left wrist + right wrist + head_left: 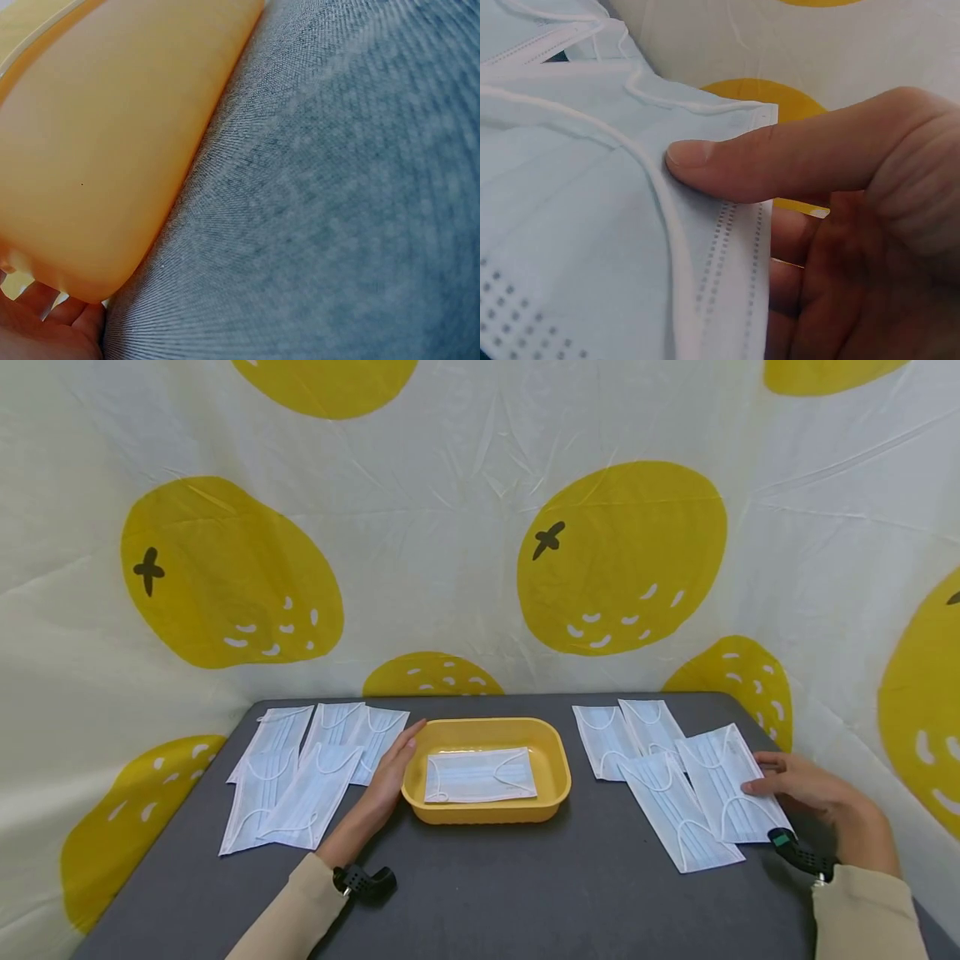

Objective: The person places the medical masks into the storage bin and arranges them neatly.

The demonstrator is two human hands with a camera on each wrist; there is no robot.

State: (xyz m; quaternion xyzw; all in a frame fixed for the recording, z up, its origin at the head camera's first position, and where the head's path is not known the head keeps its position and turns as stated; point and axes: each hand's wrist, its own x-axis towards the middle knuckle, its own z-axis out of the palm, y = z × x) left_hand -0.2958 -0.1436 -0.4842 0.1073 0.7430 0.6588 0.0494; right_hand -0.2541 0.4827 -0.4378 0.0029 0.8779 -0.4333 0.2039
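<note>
My right hand (806, 785) pinches a pale blue pleated face mask (723, 777) by its side edge. In the right wrist view the thumb (720, 169) lies on top of the mask, while the other fingers are partly hidden behind it. A yellow plastic tray (487, 812) stands mid-table with one mask (480, 775) lying flat inside. Against the tray's left side rests my left hand (386, 781), its fingers extended along the outer wall. The left wrist view shows those fingertips (71, 309) at the tray's lower corner.
Several masks (300, 777) lie overlapping left of the tray. On the right, others (678, 810) lie beside and partly beneath the pinched one. The dark grey table (480, 893) ends at a pale curtain (427, 543) printed with yellow fruit.
</note>
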